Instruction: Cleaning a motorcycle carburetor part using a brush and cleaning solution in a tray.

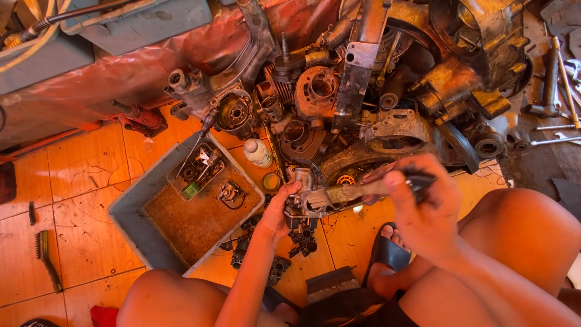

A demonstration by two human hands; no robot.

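Bare orange floor tiles (78, 181) on the left leave lots of room to move, but the grey tray (130, 221), the small white bottle (258, 152) and the big pile of greasy engine parts (363, 91), maybe touching, block the way ahead.

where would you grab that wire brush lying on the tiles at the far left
Take the wire brush by its bare handle, the lower end toward the knee. Come from above with fingers across its narrow width: it lies flat on the tile, bristles at the upper end, with open floor on both sides.

Warm orange light, soft shadows, edges bowed
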